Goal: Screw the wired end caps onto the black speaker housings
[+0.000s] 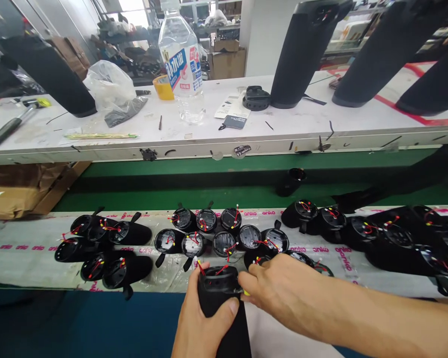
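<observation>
The left hand [205, 318] is wrapped around a black tube [226, 311], thumb on its front. The tube stands between both hands, near the row of black cans [224, 243] on the surface [164, 273]. The right hand [276, 288] pinches something yellow [245, 293] at the tube's top edge.

Clear bottle [182, 59] on white shelf [212, 137], yellow tape roll [162, 88] beside it, plastic bag [109, 85] farther left

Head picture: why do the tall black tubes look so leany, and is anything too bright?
Head view: tall black tubes lean outward, probably lens stretching; the window behind is washed-out white; the plastic sheet below shows soft shine.
</observation>
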`<state>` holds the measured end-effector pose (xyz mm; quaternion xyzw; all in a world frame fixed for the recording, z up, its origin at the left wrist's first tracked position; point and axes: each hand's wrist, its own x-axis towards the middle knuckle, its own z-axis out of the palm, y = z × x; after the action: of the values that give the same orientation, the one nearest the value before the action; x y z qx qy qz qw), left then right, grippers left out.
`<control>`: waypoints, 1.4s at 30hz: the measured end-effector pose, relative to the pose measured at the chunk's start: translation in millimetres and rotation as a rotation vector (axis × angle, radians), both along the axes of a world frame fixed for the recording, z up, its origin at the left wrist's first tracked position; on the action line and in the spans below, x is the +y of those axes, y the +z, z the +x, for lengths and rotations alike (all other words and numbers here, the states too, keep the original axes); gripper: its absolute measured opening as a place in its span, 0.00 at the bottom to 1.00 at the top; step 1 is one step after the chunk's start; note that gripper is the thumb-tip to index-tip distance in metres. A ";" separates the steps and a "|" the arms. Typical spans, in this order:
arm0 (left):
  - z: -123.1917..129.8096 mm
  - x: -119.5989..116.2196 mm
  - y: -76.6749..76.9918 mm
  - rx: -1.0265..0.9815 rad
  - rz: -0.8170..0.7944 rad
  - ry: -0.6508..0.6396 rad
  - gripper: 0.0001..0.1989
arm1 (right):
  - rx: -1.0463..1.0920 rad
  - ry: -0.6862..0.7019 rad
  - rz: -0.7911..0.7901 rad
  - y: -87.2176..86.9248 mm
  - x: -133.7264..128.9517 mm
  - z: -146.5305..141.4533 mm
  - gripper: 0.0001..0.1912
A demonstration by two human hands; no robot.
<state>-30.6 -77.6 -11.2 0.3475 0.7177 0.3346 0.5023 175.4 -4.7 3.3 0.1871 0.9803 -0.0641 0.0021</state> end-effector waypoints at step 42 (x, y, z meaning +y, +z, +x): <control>-20.0 -7.3 -21.5 -0.097 0.079 -0.022 0.43 | 0.101 -0.134 -0.059 3.4 1.6 -7.1 0.10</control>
<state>-50.6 -84.9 -32.7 0.3582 0.6751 0.3736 0.5258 168.3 -3.1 6.7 0.2487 0.9621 -0.1021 -0.0463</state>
